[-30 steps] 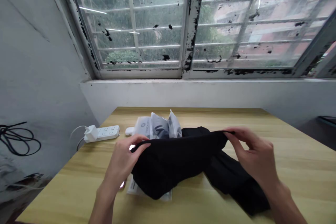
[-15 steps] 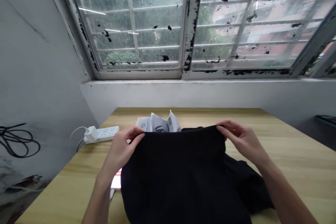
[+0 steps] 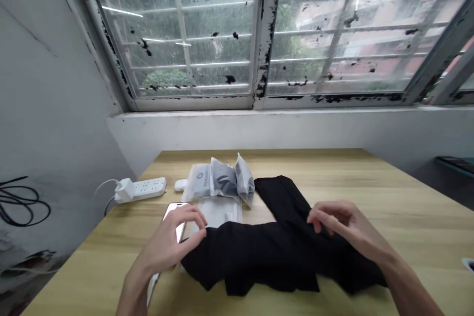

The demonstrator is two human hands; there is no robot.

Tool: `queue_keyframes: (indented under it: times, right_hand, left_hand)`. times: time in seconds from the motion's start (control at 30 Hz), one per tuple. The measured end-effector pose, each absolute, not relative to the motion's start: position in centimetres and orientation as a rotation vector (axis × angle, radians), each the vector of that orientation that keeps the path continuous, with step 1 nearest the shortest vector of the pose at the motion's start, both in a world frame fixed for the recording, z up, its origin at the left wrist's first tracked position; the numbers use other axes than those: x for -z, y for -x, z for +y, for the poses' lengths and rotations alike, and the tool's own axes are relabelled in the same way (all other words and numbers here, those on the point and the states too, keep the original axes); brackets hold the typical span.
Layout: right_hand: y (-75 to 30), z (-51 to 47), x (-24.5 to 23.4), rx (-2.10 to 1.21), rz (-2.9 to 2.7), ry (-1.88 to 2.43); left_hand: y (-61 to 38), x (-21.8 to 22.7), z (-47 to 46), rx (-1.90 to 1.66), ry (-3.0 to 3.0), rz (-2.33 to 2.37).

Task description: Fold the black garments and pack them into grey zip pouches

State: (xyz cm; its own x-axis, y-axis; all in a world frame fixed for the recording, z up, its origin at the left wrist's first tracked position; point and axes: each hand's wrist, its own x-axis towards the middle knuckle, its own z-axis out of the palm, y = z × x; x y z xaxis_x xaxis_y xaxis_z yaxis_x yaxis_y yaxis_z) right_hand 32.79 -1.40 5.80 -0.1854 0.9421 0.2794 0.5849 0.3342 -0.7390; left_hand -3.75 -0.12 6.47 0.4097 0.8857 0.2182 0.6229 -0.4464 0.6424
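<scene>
A black cloth garment [image 3: 259,252] lies bunched across the front of the table, its near edge uneven, with one long strip running back toward the bags. My left hand [image 3: 176,237] pinches its left upper corner between thumb and fingers. On the other side, my right hand [image 3: 340,224] is closed at the fabric's upper right, thumb and fingertips together on it. What exactly lies between the right fingertips is partly hidden. Just beyond my left fingers, a phone [image 3: 180,229] with a lit screen is partly covered by the hand.
Several frosted zip bags [image 3: 224,180] with dark contents stand behind the cloth, one flat pale bag [image 3: 218,210] before them. A white power strip [image 3: 142,189] with a plug sits at the table's left edge, near a small white object [image 3: 180,185]. A window [image 3: 255,34] rises behind the wooden table [image 3: 333,168].
Both hands have come down and toward me with the garment. The cloth, held up like a sheet before, now lies crumpled on the table, uncovering the bags and phone.
</scene>
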Motion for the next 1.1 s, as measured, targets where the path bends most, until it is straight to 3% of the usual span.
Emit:
queue_keyframes:
  times: [0.13,0.3,0.6,0.67,0.87,1.1]
  right_hand:
    - [-32.2,-1.1,-3.3,-0.369,-1.953,1.485]
    - [-31.7,-0.6,-1.0,-0.291,-2.102,1.544]
    - [-31.3,-1.1,-2.4,-0.785,-1.787,1.481]
    - [-32.0,-0.4,-1.9,-0.676,-1.685,1.567]
    - [-31.1,-0.2,2.2,0.118,-1.573,1.774]
    - [-23.6,-4.0,5.0,0.097,-1.837,1.514]
  left_hand:
    - [3.8,-4.0,0.1,-0.726,-2.223,1.585]
    - [3.2,-2.2,0.3,-0.419,-2.263,1.775]
    - [2.4,-3.4,0.1,-0.364,-2.125,1.772]
    - [2.2,-3.8,0.5,-0.405,-2.09,1.851]
    - [1.9,-3.3,1.1,-0.412,-2.027,1.991]
    - [2.2,-1.7,0.9,-0.379,-1.973,2.004]
